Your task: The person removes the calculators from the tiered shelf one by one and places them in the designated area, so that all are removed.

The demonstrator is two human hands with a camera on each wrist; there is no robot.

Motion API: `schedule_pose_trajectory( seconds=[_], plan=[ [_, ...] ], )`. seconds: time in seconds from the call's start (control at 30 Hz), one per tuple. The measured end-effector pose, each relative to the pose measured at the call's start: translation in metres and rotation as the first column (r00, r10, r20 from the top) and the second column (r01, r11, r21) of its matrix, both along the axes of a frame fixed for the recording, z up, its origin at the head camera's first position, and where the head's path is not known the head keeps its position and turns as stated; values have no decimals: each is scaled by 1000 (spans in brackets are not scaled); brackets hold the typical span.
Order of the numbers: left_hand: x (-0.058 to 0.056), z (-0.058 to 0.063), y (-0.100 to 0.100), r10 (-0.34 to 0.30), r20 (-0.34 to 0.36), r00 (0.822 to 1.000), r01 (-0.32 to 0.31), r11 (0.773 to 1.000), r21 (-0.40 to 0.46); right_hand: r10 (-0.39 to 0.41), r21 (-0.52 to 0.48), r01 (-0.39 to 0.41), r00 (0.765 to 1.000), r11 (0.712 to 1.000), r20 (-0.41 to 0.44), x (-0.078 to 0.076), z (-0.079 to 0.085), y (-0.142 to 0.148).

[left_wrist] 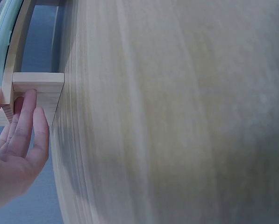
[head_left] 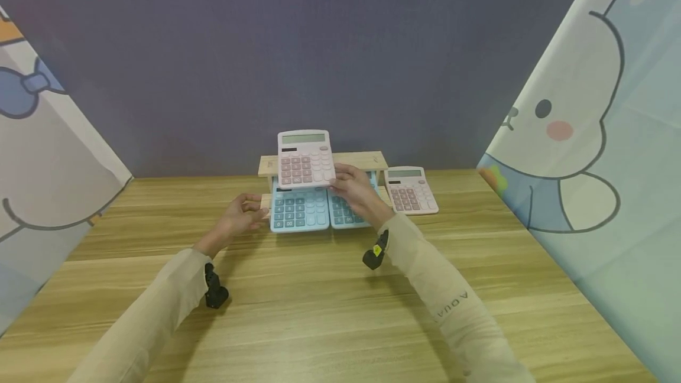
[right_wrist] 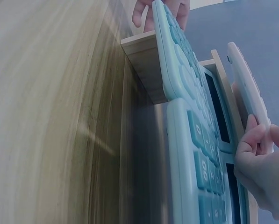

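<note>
A small two-tier wooden stand [head_left: 362, 161] is at the table's back edge, against the dark panel. My right hand [head_left: 362, 194] pinches a pink calculator [head_left: 305, 158] by its lower right corner. That calculator is over the upper board's left part; the right wrist view shows it apart from the board at its near edge. Two blue calculators, one left [head_left: 300, 211] and one right [head_left: 346, 214], lie side by side on the lower tier. My left hand [head_left: 242, 217] holds the lower tier's left end, thumb above and fingers beneath [left_wrist: 25, 126].
A second pink calculator [head_left: 411, 191] lies just right of the stand. The wood-grain table [head_left: 298, 300] extends towards me. Cartoon-printed cloths hang at the left [head_left: 48, 158] and right [head_left: 574, 87], beside the dark back panel [head_left: 298, 46].
</note>
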State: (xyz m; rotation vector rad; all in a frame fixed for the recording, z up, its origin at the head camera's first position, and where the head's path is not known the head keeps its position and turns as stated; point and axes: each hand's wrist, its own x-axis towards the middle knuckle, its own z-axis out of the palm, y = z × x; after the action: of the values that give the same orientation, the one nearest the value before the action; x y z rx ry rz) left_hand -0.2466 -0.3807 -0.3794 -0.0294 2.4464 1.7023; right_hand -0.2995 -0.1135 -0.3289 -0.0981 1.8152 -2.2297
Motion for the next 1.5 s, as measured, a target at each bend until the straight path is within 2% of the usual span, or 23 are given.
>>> schedule_pose_trajectory(
  seconds=[0.4,0.73,1.5],
  plan=[
    [1,0,2,-7,18,1000,7,1000,17,17,-23,-19,998,1000,-57,9,1,32],
    [1,-1,2,-7,-3,1000,7,1000,17,-29,6,29,1000,1000,8,8,2,62],
    [1,1,2,-2,15,1000,2,1000,15,-2,-28,0,997,1000,-78,11,9,128]
  ],
)
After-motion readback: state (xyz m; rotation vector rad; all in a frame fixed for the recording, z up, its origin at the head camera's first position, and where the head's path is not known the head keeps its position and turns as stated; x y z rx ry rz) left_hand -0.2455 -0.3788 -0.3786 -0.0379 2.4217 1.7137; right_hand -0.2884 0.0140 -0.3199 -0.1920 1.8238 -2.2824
